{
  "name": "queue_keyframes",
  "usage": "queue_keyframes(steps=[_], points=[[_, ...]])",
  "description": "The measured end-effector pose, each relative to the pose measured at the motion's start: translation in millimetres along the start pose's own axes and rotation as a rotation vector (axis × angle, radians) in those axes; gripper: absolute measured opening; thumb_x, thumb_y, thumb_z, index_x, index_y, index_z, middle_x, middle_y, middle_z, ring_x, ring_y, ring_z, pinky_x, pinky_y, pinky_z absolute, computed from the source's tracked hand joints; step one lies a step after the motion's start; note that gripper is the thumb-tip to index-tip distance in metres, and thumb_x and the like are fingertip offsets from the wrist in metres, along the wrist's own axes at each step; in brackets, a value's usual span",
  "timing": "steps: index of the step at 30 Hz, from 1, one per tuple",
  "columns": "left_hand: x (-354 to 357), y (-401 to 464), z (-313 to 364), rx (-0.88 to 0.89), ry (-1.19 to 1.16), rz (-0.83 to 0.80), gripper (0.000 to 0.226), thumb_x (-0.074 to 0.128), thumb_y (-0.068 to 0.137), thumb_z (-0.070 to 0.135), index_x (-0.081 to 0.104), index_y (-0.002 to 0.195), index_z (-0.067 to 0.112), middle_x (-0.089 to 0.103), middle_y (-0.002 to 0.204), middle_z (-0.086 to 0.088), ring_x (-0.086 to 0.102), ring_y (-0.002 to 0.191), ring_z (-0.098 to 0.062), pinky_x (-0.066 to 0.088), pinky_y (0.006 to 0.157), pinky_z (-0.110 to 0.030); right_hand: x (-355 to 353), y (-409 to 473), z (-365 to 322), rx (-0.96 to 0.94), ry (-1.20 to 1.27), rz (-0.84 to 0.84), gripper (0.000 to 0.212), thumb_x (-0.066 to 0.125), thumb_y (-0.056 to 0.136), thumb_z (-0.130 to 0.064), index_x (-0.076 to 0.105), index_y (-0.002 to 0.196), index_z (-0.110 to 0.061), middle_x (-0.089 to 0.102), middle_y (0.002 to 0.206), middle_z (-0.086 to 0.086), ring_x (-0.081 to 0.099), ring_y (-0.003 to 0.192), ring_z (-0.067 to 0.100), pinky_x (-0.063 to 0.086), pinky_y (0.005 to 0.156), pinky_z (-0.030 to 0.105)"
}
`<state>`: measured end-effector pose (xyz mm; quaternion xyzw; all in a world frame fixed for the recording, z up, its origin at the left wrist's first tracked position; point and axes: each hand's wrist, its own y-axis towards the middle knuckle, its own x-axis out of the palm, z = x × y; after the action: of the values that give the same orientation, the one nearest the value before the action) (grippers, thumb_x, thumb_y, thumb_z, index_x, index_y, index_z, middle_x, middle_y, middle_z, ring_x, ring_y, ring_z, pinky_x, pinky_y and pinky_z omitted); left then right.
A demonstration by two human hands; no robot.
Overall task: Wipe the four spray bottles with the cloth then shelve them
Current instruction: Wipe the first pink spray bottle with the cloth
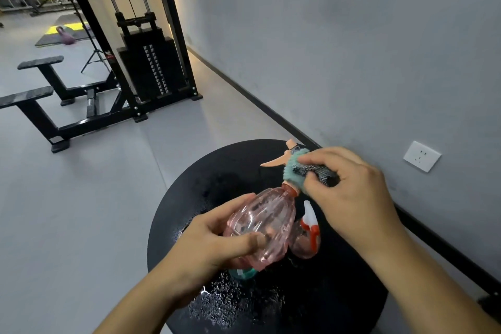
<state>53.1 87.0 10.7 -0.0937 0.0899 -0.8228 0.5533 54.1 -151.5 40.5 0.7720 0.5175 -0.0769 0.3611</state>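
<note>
From the head camera, the left hand (217, 241) has its fingers (233, 204) and thumb curled round the body of a clear pink spray bottle (260, 228), holding it tilted above the round black surface (339, 293), which is wet with droplets. The right hand (355, 192) pinches a teal and grey cloth (303, 171) wrapped against the bottle's peach trigger head (279, 160). A second pink bottle with a red and white sprayer (309, 233) stands on the surface just beside the held one, and a teal object, mostly hidden, shows beneath the held bottle.

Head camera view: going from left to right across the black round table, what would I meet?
Left hand → pink bottle it grips → small bottle with a red-and-white sprayer standing on the table → right hand holding the cloth.
</note>
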Motion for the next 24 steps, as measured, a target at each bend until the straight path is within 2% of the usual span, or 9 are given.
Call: queue_keyframes(steps=[4,6,9,13,16,20,24], points=[[1.7,-0.3,-0.8,-0.041,0.021,-0.009,0.074,0.090,0.070,0.014,0.069,0.139,0.031,0.079,0.121,-0.009,0.077,0.108,-0.036,0.063,0.091,-0.059,0.4,1.3,2.1,0.005,-0.013,0.061,0.033,0.073,0.087,-0.001,0.080,0.105,-0.028,0.069,0.107,-0.020,0.064,0.099,-0.007,0.045,0.081,-0.001],[3.0,-0.8,-1.2,-0.063,0.032,-0.018,0.075,0.092,0.068,0.015,0.071,0.137,0.033,0.079,0.120,-0.010,0.076,0.110,-0.039,0.059,0.096,-0.066,2.9,0.0,1.4,-0.033,-0.015,0.065,0.033,0.073,0.089,-0.001,0.080,0.110,-0.026,0.069,0.110,-0.016,0.064,0.103,-0.007,0.045,0.085,0.000],[7.5,-1.9,-1.7,-0.078,0.034,-0.025,0.074,0.093,0.068,0.014,0.072,0.136,0.034,0.080,0.120,-0.008,0.077,0.108,-0.035,0.061,0.096,-0.060,1.4,1.8,2.1,-0.047,-0.037,0.073,0.033,0.073,0.090,-0.001,0.080,0.111,-0.025,0.068,0.111,-0.017,0.063,0.106,-0.007,0.043,0.091,0.000],[6.4,-2.1,0.7,-0.087,0.019,0.020,0.074,0.093,0.068,0.013,0.072,0.135,0.033,0.080,0.116,-0.010,0.077,0.097,-0.032,0.056,0.096,-0.069,0.1,2.5,4.2,0.027,-0.055,0.054,0.032,0.074,0.084,0.000,0.080,0.098,-0.028,0.068,0.102,-0.019,0.062,0.097,-0.010,0.040,0.083,-0.002],[7.3,-2.1,1.8,-0.091,0.035,0.022,0.072,0.093,0.068,0.014,0.073,0.134,0.035,0.080,0.117,-0.011,0.074,0.096,-0.030,0.054,0.097,-0.070,1.4,1.4,2.8,0.020,-0.055,0.063,0.033,0.074,0.084,0.001,0.080,0.100,-0.027,0.067,0.103,-0.020,0.061,0.098,-0.010,0.040,0.085,-0.001],[5.5,-1.7,3.7,-0.074,0.060,0.031,0.073,0.094,0.067,0.015,0.073,0.133,0.037,0.080,0.115,-0.009,0.075,0.093,-0.032,0.057,0.094,-0.066,1.6,0.0,-0.6,-0.032,-0.055,0.066,0.033,0.073,0.086,0.000,0.080,0.106,-0.025,0.067,0.106,-0.021,0.061,0.102,-0.010,0.042,0.089,0.001],[3.2,-2.4,4.0,-0.068,0.071,0.051,0.074,0.095,0.068,0.012,0.073,0.134,0.035,0.081,0.112,-0.009,0.076,0.089,-0.025,0.064,0.086,-0.055,-2.3,2.2,1.9,0.050,-0.044,0.018,0.032,0.074,0.083,-0.002,0.079,0.095,-0.031,0.068,0.100,-0.022,0.063,0.094,-0.009,0.042,0.076,-0.002]])
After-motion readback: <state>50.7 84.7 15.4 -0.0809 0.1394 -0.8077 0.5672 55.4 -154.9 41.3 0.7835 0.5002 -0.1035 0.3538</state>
